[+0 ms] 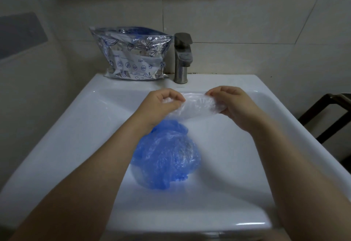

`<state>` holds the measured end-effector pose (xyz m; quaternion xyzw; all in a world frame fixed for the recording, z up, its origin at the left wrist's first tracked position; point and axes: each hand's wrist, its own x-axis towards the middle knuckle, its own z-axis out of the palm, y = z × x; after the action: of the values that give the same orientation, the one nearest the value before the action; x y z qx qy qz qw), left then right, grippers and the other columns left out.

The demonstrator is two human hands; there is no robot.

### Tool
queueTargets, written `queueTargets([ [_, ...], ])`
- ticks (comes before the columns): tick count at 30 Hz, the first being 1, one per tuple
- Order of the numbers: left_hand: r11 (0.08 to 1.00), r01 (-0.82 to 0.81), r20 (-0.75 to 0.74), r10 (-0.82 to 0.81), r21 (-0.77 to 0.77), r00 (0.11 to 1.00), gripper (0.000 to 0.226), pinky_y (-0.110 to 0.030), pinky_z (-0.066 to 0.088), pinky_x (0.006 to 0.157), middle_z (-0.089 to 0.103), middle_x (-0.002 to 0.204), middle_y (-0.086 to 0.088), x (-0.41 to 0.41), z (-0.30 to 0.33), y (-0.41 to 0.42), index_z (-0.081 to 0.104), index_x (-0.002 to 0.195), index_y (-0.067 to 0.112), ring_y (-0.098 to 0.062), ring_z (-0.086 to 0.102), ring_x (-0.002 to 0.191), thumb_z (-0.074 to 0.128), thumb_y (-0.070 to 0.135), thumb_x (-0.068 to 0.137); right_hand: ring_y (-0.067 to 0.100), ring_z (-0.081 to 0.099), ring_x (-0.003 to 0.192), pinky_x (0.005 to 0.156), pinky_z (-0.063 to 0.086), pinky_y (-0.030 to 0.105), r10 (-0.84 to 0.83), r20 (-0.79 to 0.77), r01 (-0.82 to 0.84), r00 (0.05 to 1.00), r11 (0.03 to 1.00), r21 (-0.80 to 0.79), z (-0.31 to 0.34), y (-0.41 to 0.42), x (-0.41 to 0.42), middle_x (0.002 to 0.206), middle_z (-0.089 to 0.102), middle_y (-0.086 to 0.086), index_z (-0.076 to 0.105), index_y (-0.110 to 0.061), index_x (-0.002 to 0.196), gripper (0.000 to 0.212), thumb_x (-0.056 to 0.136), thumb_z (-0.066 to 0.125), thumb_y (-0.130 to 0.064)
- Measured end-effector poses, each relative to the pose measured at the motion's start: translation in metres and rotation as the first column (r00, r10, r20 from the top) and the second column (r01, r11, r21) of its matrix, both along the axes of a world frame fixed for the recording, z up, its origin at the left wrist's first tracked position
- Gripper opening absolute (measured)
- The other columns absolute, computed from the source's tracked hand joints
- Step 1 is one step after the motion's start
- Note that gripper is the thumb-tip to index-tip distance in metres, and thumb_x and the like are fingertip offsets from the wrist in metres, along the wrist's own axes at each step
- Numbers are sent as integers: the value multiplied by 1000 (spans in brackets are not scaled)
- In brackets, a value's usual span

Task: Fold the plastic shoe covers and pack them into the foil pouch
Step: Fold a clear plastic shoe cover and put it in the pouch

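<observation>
Crumpled blue plastic shoe covers [167, 161] lie in the white ceramic sink [237, 164]; left hand [161, 105] and right hand [231, 103] pinch a clear plastic shoe cover [197, 105] stretched between them, silver foil pouch [133, 56] behind.

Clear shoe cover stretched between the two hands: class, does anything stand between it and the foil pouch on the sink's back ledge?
Nothing visible does. The clear shoe cover, pinched by the left hand and right hand, has bare basin up to the foil pouch. The tap stands right of the pouch, and the blue covers lie nearer the person.
</observation>
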<state>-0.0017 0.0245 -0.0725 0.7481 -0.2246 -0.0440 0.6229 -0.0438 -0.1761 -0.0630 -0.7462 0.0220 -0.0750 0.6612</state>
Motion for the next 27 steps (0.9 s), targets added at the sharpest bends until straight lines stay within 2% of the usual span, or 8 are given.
queueTargets([
  [2, 999, 22, -16, -22, 35, 1000, 24, -18, 41, 91, 65, 86, 18, 0, -3, 0, 66, 77, 26, 12, 58, 80, 68, 2, 80, 14, 54, 66, 68, 47, 24, 4, 0, -4, 1000, 991, -134, -1, 0, -2, 75, 61, 5, 63, -9, 81, 6, 85, 62, -5],
  [5, 998, 61, -58, -61, 7, 996, 31, -15, 44, 90, 64, 97, 17, 0, -1, 1, 66, 91, 27, 13, 60, 79, 67, -2, 79, 13, 55, 68, 70, 47, 24, -34, 18, 38, 999, 962, -272, 0, -1, 0, 76, 61, 3, 62, -13, 80, 16, 79, 67, 2],
  [11, 996, 46, -85, -39, 78, 996, 35, -27, 43, 100, 64, 103, 14, 0, -2, -1, 67, 98, 31, -2, 59, 93, 65, -1, 82, -5, 45, 43, 45, 32, 6, -74, 141, 137, 987, 843, -521, 1, -4, 1, 63, 56, -6, 66, -15, 80, 11, 84, 65, -5],
  [14, 991, -31, -14, 33, 129, 999, 26, -16, 43, 91, 62, 94, 21, 1, -4, -3, 67, 93, 27, 2, 56, 90, 64, 3, 85, 0, 40, 42, 44, 30, 10, -28, 111, 87, 993, 821, -564, 1, -5, 0, 60, 53, -3, 69, -13, 83, 6, 85, 65, -10],
  [16, 986, -72, 47, 66, 151, 997, 20, -1, 39, 76, 58, 88, 25, 1, -3, -5, 66, 92, 23, 10, 53, 81, 63, 4, 86, 4, 43, 52, 50, 34, 16, -2, 83, 49, 997, 822, -568, 2, -6, -2, 66, 57, 2, 68, -14, 82, 6, 86, 64, -13],
  [19, 973, -135, 153, 106, 188, 982, 16, 5, 35, 66, 55, 86, 22, 3, -4, -7, 66, 92, 17, 10, 50, 76, 62, 3, 86, 13, 52, 70, 64, 40, 23, 19, 90, 32, 996, 845, -533, 3, -8, -3, 79, 63, 11, 68, -16, 80, 7, 86, 64, -14],
  [23, 968, -164, 272, 109, 191, 956, 14, 8, 28, 75, 49, 95, 12, 4, -6, -9, 69, 93, 11, 5, 49, 84, 65, 3, 83, 7, 55, 75, 70, 42, 17, -9, 80, 44, 997, 892, -449, 1, -13, -2, 86, 61, -1, 66, -21, 72, 14, 84, 66, -13],
  [27, 983, -16, 133, -9, 183, 991, 14, 2, 37, 75, 60, 92, 9, 3, -4, -2, 65, 95, 18, 10, 55, 78, 61, 7, 87, 14, 57, 78, 79, 48, 26, 63, -3, -62, 998, 975, -211, -1, -19, -3, 81, 65, 3, 70, -17, 81, 14, 86, 61, -7],
])
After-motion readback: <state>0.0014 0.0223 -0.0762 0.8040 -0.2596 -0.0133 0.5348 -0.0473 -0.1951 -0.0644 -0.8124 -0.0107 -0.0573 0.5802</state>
